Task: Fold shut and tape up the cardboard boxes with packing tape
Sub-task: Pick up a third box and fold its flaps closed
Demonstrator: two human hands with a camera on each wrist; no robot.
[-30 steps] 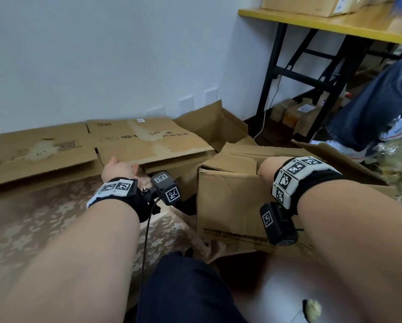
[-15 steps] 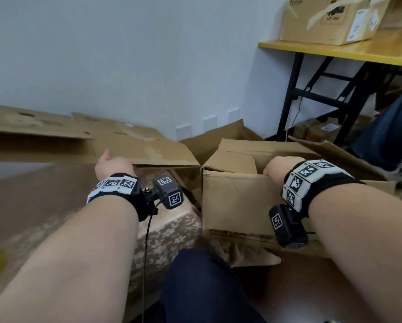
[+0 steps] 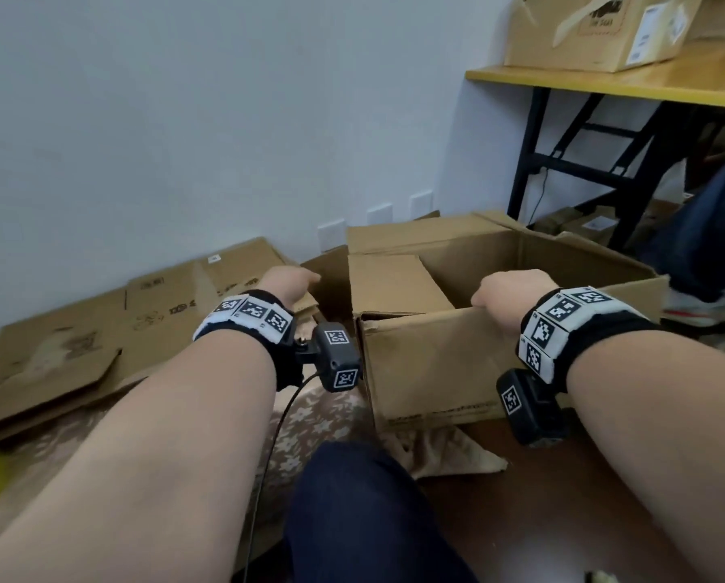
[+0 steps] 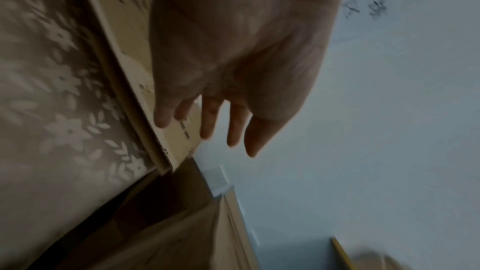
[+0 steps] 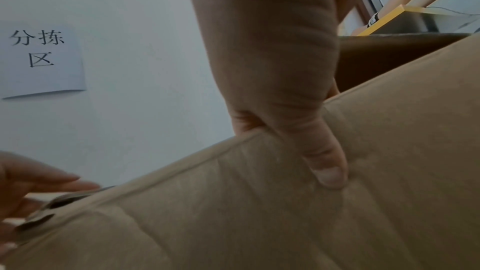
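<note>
An open brown cardboard box (image 3: 436, 363) stands on the floor in front of me, its flaps up and its inside showing. My right hand (image 3: 504, 297) grips the top edge of its near wall (image 5: 259, 202): the thumb (image 5: 327, 171) presses the outside and the fingers go over the rim, hidden inside. My left hand (image 3: 292, 282) hovers just left of the box with straight, spread fingers (image 4: 209, 124) and holds nothing. It is over the edge of a flattened cardboard sheet (image 3: 100, 330). No tape is in view.
A floral cloth (image 3: 310, 418) lies under the sheet and the box. My knee (image 3: 352, 519) is in front. At the right stand a yellow table (image 3: 605, 84) with a box (image 3: 584, 31) on it and another person's leg (image 3: 710, 229). The wall carries sockets (image 3: 331, 235).
The flattened cardboard, lifted half a second ago, now lies low on the left. My left hand has come off it and moved right toward the box. My right hand keeps its grip.
</note>
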